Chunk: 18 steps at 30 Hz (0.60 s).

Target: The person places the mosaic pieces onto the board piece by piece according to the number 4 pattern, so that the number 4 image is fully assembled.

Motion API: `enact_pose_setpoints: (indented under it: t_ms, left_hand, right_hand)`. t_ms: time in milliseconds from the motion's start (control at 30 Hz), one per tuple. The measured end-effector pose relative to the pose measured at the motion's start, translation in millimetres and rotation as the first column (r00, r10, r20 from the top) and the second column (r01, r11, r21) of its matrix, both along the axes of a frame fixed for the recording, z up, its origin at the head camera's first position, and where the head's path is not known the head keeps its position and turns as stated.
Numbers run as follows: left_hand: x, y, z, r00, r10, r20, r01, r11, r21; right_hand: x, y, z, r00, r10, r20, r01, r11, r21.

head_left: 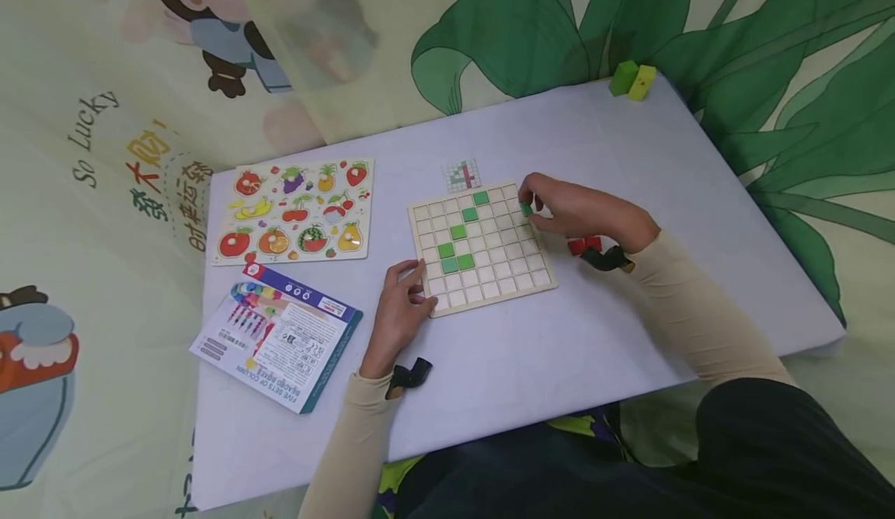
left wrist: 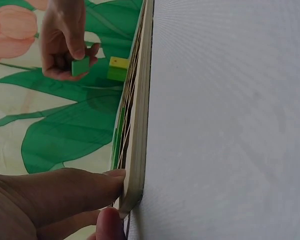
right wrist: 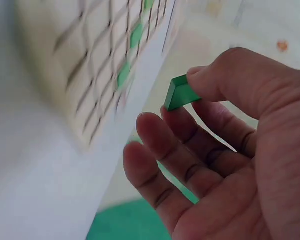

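Note:
A square wooden grid board (head_left: 489, 255) lies on the table with several green tiles (head_left: 457, 231) in its cells, most of them in a diagonal line. My left hand (head_left: 400, 309) holds the board's near left corner, fingers along the left edge and thumb by the corner; the left wrist view shows the fingertips against the wooden rim (left wrist: 135, 175). Above the board's right edge, my right hand (head_left: 576, 207) pinches a green square tile (right wrist: 182, 92) between thumb and fingers, the other fingers loosely bent. A small grid pattern card (head_left: 461, 175) lies just beyond the board's far edge.
Red blocks (head_left: 584, 245) sit right of the board, partly behind the right wrist. A fruit puzzle board (head_left: 294, 212) and a printed box (head_left: 280, 336) lie at the left. Green and yellow blocks (head_left: 632, 81) stand at the table's far right corner.

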State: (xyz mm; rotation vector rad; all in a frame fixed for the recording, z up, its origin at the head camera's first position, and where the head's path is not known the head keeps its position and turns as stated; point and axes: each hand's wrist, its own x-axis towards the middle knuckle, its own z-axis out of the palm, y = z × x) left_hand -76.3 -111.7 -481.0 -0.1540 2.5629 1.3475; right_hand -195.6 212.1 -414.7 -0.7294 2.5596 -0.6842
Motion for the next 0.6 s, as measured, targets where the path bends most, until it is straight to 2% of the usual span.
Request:
enact_pose_setpoints:
  t_ms: [100, 267, 433, 600]
  left_hand:
    - [0.0, 0.3, -0.6, 1.000, -0.005, -0.006, 0.005, 1.000, 0.000]
    - [-0.2, 0.3, -0.2, 1.000, -0.002, -0.001, 0.002, 1.000, 0.012]
    - [-1.2, 1.2, -0.7, 1.000, -0.006, 0.003, 0.006, 1.000, 0.015]
    - [-1.3, -0.7, -0.5, 1.000, -0.010, 0.003, 0.010, 1.000, 0.009]
  right_hand:
    - [8.8, -23.0, -8.2, 0.998, 0.060, 0.001, -0.060, 0.998, -0.009]
    - [19.2, -61.9, -18.5, 0.996, 0.082, 0.047, -0.085, 0.994, 0.069]
    - [23.5, -81.8, -32.5, 0.988, 0.151, -0.007, -0.150, 0.983, 0.103]
    - [26.2, -88.2, -40.6, 0.984, 0.170, -0.050, -0.163, 0.980, 0.114]
